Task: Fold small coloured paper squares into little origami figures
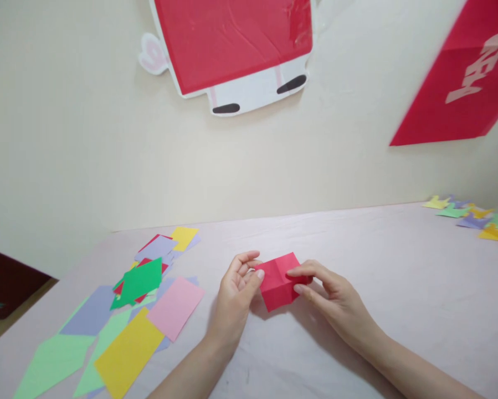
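Observation:
A red sheet of paper [277, 280] with crossing fold lines is held up just above the pale cloth surface [323, 233]. My left hand [237, 291] grips its left edge, the thumb in front and the fingers behind it. At the right edge, my right hand [329, 291] pinches the paper between the thumb and the fingers. The sheet is bent along a crease, so its lower part faces me at a different angle from the upper part. Fingers hide parts of both side edges.
Loose coloured paper lies to the left, including a green sheet [138, 282], a yellow sheet [130, 354] and a pink sheet [176, 307]. Several folded paper pieces [475, 221] stand at the far right. A wall [273, 166] with red decorations rises behind.

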Demonstrator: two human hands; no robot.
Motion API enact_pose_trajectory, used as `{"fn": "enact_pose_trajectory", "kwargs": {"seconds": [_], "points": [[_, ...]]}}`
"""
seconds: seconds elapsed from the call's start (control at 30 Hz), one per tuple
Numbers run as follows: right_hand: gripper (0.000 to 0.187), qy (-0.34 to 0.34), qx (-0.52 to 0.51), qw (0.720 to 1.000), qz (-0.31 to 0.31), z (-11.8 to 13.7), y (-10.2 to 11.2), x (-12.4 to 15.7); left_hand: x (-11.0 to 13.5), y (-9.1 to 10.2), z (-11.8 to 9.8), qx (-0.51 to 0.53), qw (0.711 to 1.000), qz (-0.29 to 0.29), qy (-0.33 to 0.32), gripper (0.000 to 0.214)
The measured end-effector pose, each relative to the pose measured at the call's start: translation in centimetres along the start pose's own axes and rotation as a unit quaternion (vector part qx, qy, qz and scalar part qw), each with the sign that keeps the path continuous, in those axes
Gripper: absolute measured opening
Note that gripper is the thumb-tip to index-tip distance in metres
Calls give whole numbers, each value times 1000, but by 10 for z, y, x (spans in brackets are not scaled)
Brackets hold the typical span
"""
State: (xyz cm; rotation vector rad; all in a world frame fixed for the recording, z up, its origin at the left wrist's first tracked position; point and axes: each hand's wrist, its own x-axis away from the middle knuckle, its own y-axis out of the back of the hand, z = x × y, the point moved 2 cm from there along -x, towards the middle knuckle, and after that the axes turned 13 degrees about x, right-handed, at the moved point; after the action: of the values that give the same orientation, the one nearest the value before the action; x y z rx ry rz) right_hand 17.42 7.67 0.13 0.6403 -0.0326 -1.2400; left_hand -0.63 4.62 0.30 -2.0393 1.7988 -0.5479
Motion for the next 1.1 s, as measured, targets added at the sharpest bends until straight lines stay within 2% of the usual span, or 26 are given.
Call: {"fn": "enact_pose_trajectory", "kwargs": {"seconds": [0.13, 0.3, 0.47, 0.8, 1.1], "points": [[11, 34, 37, 999, -12, 4, 2, 0, 7, -5, 4, 20, 997, 55, 57, 55], [15, 59, 53, 997, -25, 2, 2, 0, 9, -6, 10, 10, 997, 59, 57, 66], [17, 58, 83, 993, -55, 3, 3, 1, 8, -4, 10, 17, 997, 59, 49, 61], [15, 56, 51, 997, -24, 3, 0, 1, 6, -1, 12, 51, 995, 65, 64, 59], [18, 103, 59, 992, -30, 3, 2, 1, 5, 2, 15, 57, 995, 59, 53, 55]]}}
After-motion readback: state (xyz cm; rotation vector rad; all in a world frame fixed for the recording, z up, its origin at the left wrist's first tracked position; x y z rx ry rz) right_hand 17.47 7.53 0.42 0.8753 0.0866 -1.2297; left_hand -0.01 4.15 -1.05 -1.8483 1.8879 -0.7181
